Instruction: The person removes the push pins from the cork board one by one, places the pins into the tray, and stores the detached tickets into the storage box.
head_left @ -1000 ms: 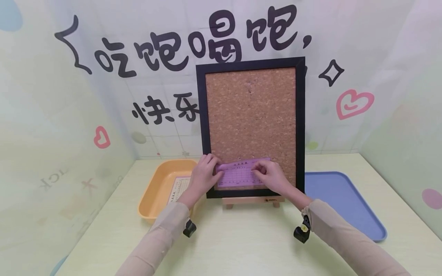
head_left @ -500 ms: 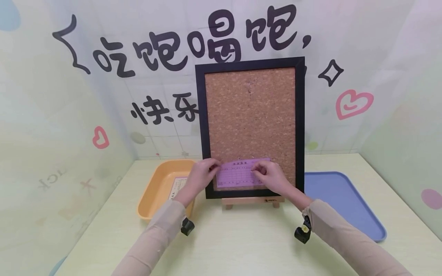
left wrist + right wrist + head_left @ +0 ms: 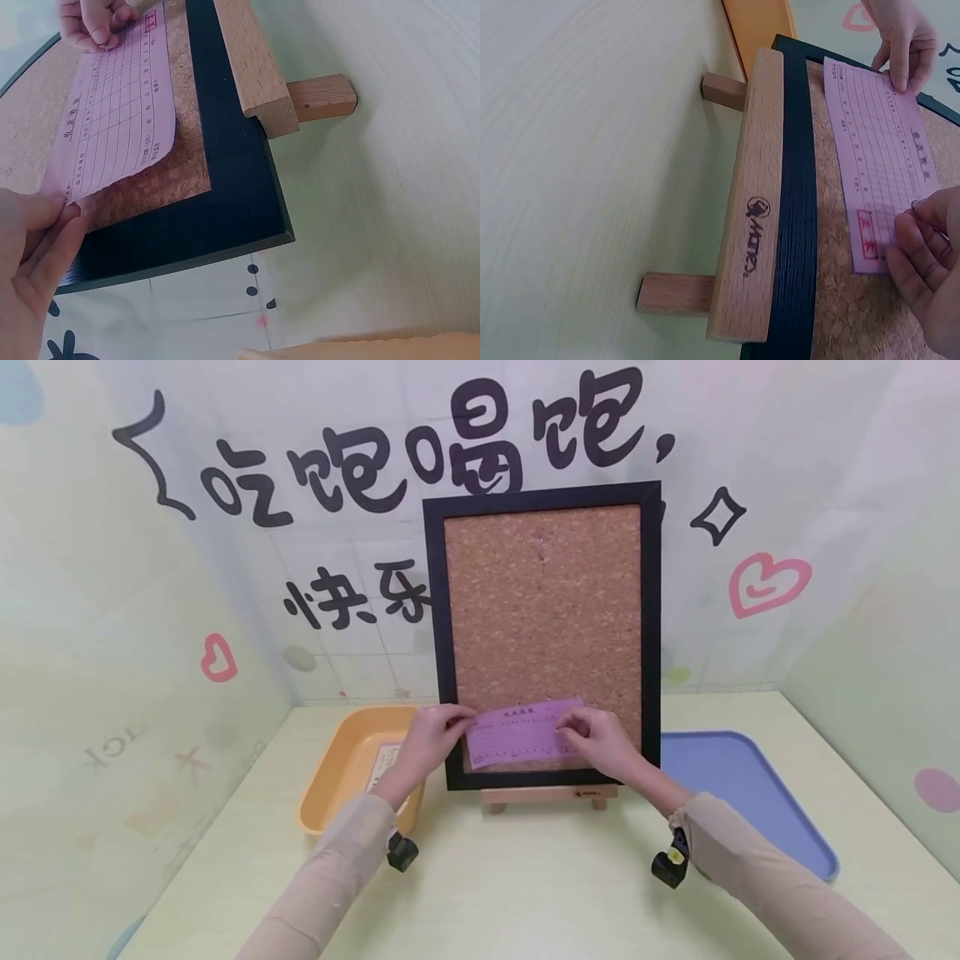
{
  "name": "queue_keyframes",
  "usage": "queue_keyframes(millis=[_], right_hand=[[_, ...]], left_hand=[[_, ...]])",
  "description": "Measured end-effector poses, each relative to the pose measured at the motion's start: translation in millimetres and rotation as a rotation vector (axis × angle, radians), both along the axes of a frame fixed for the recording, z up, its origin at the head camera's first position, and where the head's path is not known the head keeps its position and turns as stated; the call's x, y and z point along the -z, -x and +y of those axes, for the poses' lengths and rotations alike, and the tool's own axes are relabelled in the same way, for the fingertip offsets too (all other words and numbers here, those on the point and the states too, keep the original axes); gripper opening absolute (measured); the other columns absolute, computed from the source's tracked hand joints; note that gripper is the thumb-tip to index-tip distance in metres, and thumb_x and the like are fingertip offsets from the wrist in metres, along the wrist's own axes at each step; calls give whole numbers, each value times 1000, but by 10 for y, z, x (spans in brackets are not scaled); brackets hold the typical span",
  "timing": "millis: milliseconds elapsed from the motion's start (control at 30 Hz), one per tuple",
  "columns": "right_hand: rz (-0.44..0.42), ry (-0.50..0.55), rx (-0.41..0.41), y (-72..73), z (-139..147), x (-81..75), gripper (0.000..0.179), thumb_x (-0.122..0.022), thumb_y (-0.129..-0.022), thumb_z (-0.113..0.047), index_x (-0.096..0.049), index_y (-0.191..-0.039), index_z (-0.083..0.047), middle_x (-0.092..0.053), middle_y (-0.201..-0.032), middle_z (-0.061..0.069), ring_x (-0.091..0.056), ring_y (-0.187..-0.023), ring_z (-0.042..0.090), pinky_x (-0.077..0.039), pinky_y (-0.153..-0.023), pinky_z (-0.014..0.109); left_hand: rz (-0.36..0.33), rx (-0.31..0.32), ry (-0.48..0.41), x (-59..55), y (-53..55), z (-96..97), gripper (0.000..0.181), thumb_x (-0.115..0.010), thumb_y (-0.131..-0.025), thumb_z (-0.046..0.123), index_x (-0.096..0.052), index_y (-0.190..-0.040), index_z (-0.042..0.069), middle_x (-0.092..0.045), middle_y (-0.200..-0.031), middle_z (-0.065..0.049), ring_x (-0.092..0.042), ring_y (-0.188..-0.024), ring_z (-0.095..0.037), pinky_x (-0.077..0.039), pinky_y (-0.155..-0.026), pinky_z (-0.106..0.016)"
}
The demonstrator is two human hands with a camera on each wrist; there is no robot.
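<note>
A purple printed form slip (image 3: 517, 735) lies against the lower part of a black-framed cork board (image 3: 547, 610), tilted a little up at its right. My left hand (image 3: 435, 735) pinches the slip's upper left corner between thumb and fingers; the left wrist view shows the slip's near edge (image 3: 161, 154) curling off the cork. Over the slip's right part, my right hand (image 3: 600, 743) pinches a small round metal piece, which looks like a thumbtack (image 3: 915, 204), between thumb and forefinger. Its point is hidden.
The board stands on a small wooden easel (image 3: 750, 210). An orange tray (image 3: 318, 793) with another printed slip (image 3: 384, 764) is at the left, partly behind my left arm. A blue tray (image 3: 750, 802) lies at the right. A printed wall is behind the board.
My left hand has shifted slightly left and now pinches the slip's corner. The slip has tilted, its right side a little higher. My right hand has moved slightly right.
</note>
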State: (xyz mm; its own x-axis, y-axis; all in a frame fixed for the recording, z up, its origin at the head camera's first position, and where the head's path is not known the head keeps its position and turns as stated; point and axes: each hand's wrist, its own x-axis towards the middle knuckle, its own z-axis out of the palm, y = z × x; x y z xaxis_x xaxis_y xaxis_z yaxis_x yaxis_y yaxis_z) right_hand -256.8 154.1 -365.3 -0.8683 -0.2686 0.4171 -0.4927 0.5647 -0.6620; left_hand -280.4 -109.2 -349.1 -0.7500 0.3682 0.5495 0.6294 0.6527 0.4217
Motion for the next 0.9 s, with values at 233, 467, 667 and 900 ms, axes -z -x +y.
queue_keyframes(millis=[233, 467, 667, 900], right_hand=[[-25, -4, -7, -11, 125, -31, 6, -60, -86, -4, -65, -89, -3, -60, -72, 3, -45, -58, 13, -39, -47, 21], [57, -41, 11, -39, 300, -43, 5, -61, -84, -3, -65, -87, -5, -61, -72, 5, -44, -57, 12, -39, -47, 22], [65, -50, 24, -64, 468, -46, 5, -61, -84, -1, -65, -86, -3, -64, -75, 6, -46, -55, 10, -41, -47, 22], [92, -63, 44, -151, 666, -87, 4, -61, -83, 0, -64, -86, 0, -63, -72, 8, -46, -54, 7, -41, -47, 22]], left_hand=[[-13, -8, -56, -12, -6, -137, 9, -64, -82, 3, -71, -89, 2, -69, -85, -9, -63, -72, -17, -52, -61, -27], [-94, -50, -108, -114, -124, -372, 12, -62, -84, 5, -70, -92, 1, -69, -87, -11, -63, -74, -19, -53, -63, -28], [-123, -131, -144, -180, -221, -680, 15, -61, -86, 8, -70, -98, 5, -69, -91, -9, -63, -74, -17, -53, -62, -26], [-82, -179, -210, -128, -343, -1072, 14, -62, -84, 3, -68, -95, -1, -68, -85, -14, -63, -68, -18, -52, -56, -18]])
